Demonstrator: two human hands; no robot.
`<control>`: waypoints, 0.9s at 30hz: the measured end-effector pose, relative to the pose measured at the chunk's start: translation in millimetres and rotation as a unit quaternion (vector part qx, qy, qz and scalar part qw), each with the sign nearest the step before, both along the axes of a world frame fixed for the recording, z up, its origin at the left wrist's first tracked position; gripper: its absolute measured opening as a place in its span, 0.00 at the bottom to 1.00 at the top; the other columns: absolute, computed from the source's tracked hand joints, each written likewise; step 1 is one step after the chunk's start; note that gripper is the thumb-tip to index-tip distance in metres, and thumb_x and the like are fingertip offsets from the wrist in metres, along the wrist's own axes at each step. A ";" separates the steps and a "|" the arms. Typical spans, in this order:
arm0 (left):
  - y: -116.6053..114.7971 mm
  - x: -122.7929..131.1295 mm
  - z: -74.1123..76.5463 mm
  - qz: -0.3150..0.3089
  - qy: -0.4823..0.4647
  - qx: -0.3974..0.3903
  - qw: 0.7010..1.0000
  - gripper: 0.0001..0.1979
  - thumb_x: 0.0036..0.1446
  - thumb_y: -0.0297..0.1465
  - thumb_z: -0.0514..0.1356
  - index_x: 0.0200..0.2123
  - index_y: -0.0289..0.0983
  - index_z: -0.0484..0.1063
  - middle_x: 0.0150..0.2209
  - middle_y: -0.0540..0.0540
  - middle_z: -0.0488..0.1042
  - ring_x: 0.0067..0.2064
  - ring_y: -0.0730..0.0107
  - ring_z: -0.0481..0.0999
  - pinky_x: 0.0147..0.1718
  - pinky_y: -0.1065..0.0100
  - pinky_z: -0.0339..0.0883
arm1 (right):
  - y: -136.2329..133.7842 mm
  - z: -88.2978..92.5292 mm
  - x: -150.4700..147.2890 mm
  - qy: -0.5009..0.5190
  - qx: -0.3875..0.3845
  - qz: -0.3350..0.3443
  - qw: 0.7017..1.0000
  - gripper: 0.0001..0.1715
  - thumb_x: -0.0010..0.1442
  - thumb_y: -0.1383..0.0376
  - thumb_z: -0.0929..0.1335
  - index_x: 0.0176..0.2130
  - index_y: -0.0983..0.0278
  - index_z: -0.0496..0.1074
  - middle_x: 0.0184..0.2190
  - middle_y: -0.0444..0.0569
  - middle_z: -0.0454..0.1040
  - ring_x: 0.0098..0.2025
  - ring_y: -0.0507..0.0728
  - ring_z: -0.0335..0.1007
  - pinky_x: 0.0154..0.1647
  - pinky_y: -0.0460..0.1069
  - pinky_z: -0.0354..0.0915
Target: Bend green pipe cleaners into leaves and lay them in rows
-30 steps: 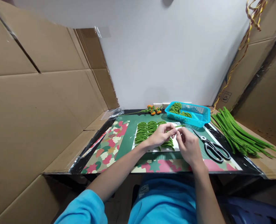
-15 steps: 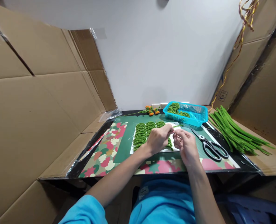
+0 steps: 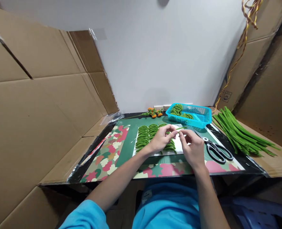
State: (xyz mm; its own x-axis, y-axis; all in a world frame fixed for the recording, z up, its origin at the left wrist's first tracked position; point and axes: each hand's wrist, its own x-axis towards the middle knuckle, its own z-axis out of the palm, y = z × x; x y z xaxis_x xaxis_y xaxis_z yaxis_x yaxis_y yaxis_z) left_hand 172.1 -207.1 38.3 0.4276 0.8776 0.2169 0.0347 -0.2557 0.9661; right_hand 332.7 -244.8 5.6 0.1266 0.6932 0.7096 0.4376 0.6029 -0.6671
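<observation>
My left hand [image 3: 163, 138] and my right hand [image 3: 192, 147] meet fingertip to fingertip above the right part of a white sheet [image 3: 178, 147]. Both are closed in a pinch on a small green pipe cleaner piece [image 3: 178, 132], mostly covered by the fingers. A short green strip [image 3: 182, 128] shows just beyond the fingertips; whether it lies on the sheet or is held, I cannot tell. Curved green pipe cleaner pieces [image 3: 142, 138] lie in rows on the sheet, partly hidden by my left hand.
Scissors [image 3: 217, 151] with black-and-white handles lie right of my right hand. Beyond them is a bundle of long green pipe cleaners [image 3: 243, 135]. A blue basket [image 3: 204, 122] with curved green pieces stands at the back, beside orange flowers [image 3: 154, 112]. Cardboard walls [image 3: 47, 105] flank the table.
My fingers have shifted: the left hand's grip is rounder, and the right hand has turned with its knuckles raised. The view has moved slightly. The surrounding things stay put.
</observation>
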 end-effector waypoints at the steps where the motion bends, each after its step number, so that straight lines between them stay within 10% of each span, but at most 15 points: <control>1: 0.3 0.2 0.2 -0.003 -0.004 -0.008 1.000 0.24 0.61 0.52 0.67 0.38 0.35 0.70 0.30 0.52 0.70 0.24 0.80 0.59 0.23 0.74 0.53 | 0.8 -0.5 0.6 -0.012 0.012 -0.003 1.000 0.12 0.73 0.61 0.66 0.41 0.62 0.77 0.36 0.50 0.81 0.29 0.55 0.72 0.32 0.50 0.65; 27: -3.8 -9.6 16.7 -0.138 -0.045 -0.226 0.963 0.23 0.54 0.47 0.72 0.36 0.33 0.71 0.29 0.51 0.68 0.21 0.84 0.58 0.17 0.75 0.44 | -3.5 -5.6 4.0 0.027 -0.033 0.115 0.992 0.12 0.75 0.59 0.64 0.40 0.61 0.72 0.30 0.44 0.74 0.29 0.53 0.69 0.30 0.48 0.62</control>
State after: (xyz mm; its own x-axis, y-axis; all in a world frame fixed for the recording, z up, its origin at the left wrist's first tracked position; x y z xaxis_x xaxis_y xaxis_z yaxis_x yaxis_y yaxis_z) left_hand 162.4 -210.9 55.0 0.6547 0.7472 -0.1141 -0.0628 0.2043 0.9769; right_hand 336.7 -248.3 0.0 -0.0026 0.7532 0.6578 0.2558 0.6365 -0.7277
